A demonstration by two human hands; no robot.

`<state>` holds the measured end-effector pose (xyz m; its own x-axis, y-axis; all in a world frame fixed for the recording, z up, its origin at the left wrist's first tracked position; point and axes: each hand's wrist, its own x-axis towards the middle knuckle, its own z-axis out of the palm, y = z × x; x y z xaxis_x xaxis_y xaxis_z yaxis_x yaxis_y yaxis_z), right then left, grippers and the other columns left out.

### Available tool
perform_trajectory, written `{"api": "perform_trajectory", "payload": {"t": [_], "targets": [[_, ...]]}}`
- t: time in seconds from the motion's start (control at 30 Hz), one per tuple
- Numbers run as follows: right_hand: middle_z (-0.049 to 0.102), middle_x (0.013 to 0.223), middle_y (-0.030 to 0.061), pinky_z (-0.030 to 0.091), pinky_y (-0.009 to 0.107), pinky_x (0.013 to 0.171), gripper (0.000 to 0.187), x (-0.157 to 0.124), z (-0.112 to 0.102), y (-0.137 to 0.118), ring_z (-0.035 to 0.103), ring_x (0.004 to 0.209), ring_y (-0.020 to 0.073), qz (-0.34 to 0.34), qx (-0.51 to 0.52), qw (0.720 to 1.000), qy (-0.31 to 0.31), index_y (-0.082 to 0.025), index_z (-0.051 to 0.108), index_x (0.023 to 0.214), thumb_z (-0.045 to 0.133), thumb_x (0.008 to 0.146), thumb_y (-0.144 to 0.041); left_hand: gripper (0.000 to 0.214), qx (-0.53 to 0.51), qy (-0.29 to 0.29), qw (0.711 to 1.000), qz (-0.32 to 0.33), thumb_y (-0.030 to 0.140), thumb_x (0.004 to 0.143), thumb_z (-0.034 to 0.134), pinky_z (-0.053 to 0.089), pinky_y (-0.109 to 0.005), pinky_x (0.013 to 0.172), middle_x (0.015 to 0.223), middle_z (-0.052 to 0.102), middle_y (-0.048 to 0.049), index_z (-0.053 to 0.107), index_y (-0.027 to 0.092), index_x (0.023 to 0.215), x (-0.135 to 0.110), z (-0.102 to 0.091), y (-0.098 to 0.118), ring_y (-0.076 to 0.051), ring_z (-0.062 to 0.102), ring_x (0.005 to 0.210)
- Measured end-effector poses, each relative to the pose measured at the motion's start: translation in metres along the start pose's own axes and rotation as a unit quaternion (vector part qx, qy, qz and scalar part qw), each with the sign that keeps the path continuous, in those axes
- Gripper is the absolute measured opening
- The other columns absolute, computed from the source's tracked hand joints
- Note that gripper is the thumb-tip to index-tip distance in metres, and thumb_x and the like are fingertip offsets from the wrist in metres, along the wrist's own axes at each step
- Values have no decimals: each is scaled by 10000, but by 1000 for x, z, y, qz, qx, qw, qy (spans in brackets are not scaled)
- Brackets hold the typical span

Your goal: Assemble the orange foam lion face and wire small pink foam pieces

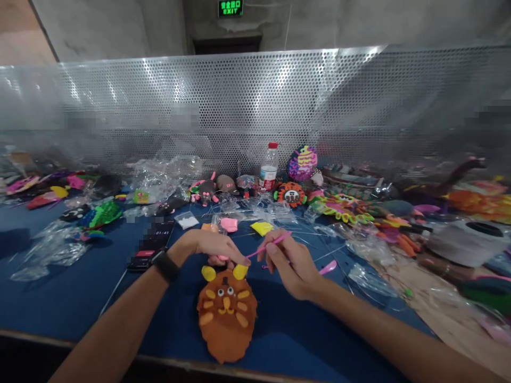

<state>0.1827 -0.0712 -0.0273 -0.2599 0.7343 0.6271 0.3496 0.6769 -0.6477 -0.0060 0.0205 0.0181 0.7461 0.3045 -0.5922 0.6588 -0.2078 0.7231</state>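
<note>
On the blue table before me lies an orange-brown clay animal face (227, 340), with yellow ears, round eyes and orange whisker strips. My left hand (215, 246) is over its top edge, fingertips at the yellow right-hand ear (240, 272). Its lower fingers are curled, and a bit of pink shows under them; what it is stays hidden. In my right hand (293, 266), closed like a pen grip, is a thin pink modelling tool (284, 238). The tool's tip points left, close to my left fingertips. Another pink tool (328, 267) rests beside my right wrist.
Yellow (262, 229) and pink clay packets (229, 225) lie beyond my hands. A phone (151, 244) is at left. Farther back stand a bottle (269, 170), several clay figures and crumpled plastic, before a perforated metal panel (227, 101). A white tape roll (459, 244) sits at right.
</note>
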Motion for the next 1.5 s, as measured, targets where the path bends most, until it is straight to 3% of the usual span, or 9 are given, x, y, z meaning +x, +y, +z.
{"api": "perform_trajectory", "payload": {"t": [0.13, 0.37, 0.53, 0.63, 0.77, 0.97, 1.3, 1.5], "targets": [[603, 671, -19, 391, 204, 468, 132, -1, -2, -3, 501, 445, 72, -16, -28, 999, -3, -213, 442, 903, 350, 969, -280, 372, 57, 18, 998, 3, 512, 654, 697, 260, -219, 438, 432, 370, 75, 659, 164, 779, -3, 1, 2, -70, 320, 420], [583, 650, -22, 393, 205, 469, 171, 0, -2, -1, 499, 461, 79, 14, -28, 999, -19, -208, 456, 871, 348, 967, -299, 379, 60, 17, 998, 6, 531, 663, 689, 258, -220, 434, 393, 380, 75, 643, 155, 665, 1, 0, 0, -62, 333, 394], [605, 654, -16, 400, 204, 480, 168, 0, -1, -5, 502, 461, 79, -2, -37, 999, -32, -204, 467, 898, 349, 965, -302, 408, 27, 10, 1000, -3, 547, 657, 694, 256, -216, 423, 385, 400, 71, 660, 143, 699, 1, 0, -2, -60, 337, 379], [635, 671, -3, 405, 206, 485, 201, 1, -1, -8, 518, 468, 83, 1, -46, 998, -46, -202, 497, 905, 339, 965, -311, 441, -21, -15, 1000, -14, 566, 683, 663, 263, -207, 410, 420, 441, 61, 686, 145, 814, -3, -3, -2, -60, 355, 376], [667, 701, 10, 407, 213, 489, 266, 3, 0, -9, 519, 462, 83, 16, -69, 995, -67, -205, 540, 819, 343, 957, -317, 454, -55, -28, 998, -8, 485, 627, 742, 258, -194, 389, 432, 454, 68, 690, 143, 920, -5, -5, -5, -58, 370, 372], [686, 739, 21, 410, 218, 505, 218, 4, 2, -8, 536, 485, 90, -15, -96, 992, -80, -195, 578, 845, 386, 926, -259, 425, -105, -40, 994, -13, 481, 568, 778, 244, -185, 364, 392, 429, 66, 692, 110, 756, 6, -3, -15, -47, 337, 343], [676, 842, 27, 431, 244, 632, 219, 4, 1, -8, 591, 631, 115, -26, -125, 977, -171, -198, 565, 929, 348, 943, -223, 387, -108, -33, 992, -52, 477, 580, 769, 260, -175, 345, 370, 447, 58, 664, 117, 674, 10, -3, -16, -51, 368, 321], [675, 825, 26, 425, 241, 598, 226, 4, 1, -8, 580, 603, 112, -26, -119, 982, -144, -203, 567, 920, 344, 945, -232, 399, -119, -30, 992, -37, 492, 590, 763, 264, -177, 349, 367, 420, 71, 662, 117, 685, 10, -3, -16, -49, 362, 321]]}}
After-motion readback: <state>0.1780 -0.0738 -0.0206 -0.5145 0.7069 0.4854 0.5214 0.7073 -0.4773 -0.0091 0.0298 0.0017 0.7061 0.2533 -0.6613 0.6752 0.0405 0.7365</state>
